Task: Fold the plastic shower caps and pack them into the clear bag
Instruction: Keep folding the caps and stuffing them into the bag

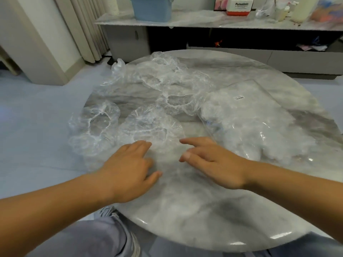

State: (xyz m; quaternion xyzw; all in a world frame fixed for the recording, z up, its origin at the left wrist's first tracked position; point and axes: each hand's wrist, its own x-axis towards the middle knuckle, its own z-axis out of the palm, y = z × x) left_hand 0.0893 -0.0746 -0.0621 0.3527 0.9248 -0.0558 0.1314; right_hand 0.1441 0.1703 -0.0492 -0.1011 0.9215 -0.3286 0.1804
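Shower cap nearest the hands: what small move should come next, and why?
Probably pinch the near edge of the nearest shower cap: the left hand and right hand are open and empty, and it lies unfolded just beyond their fingertips.

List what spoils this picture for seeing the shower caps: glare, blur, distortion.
Head view: soft, even room light, hardly any shadows; white glare spots on the table at its near rim and on the clear bag; wide-angle bending slightly bows the back shelf; the whole frame is a little soft, so the transparent shower caps nearly melt into the marble, only their gathered edges reading clearly.
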